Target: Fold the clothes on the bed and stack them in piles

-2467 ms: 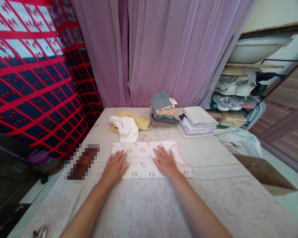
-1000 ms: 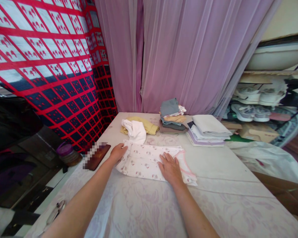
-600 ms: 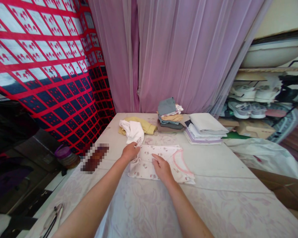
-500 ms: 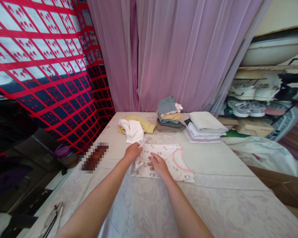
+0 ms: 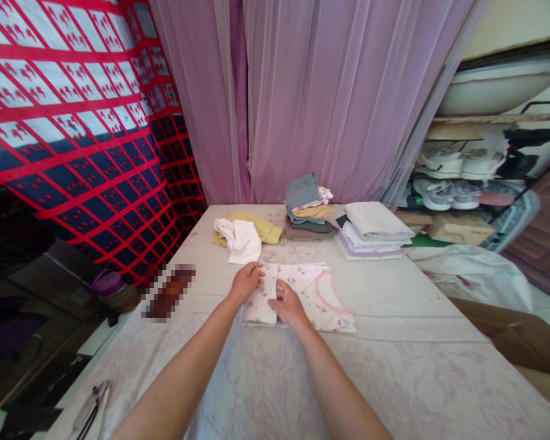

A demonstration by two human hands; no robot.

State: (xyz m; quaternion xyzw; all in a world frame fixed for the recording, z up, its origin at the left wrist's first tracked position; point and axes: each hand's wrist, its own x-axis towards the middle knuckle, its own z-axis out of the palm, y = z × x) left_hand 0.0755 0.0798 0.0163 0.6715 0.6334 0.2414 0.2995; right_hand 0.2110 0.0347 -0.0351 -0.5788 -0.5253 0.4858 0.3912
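A white child's shirt (image 5: 305, 282) with a small print and a pink-trimmed neckline lies flat, its neck end to the right. Its left end is turned over into a straight-edged flap. My left hand (image 5: 246, 282) rests on the upper left of that flap, fingers stretched out. At the flap's edge, my right hand (image 5: 289, 305) has its thumb and fingers bent around the cloth. Behind my left hand lie a loose white garment (image 5: 244, 241) and a yellow one (image 5: 270, 231).
A stack of folded clothes (image 5: 308, 214) and a pile of white folded cloths (image 5: 378, 225) stand toward the back of the covered table (image 5: 407, 373). Eyeglasses (image 5: 91, 408) lie near the front left. Purple curtains (image 5: 348, 104) hang behind; shoes (image 5: 444, 192) sit on right-hand shelves.
The bunched left end of the shirt now lies flat as a neat flap over the body. My right hand has moved slightly left onto the flap's edge; my left hand's fingers have straightened.
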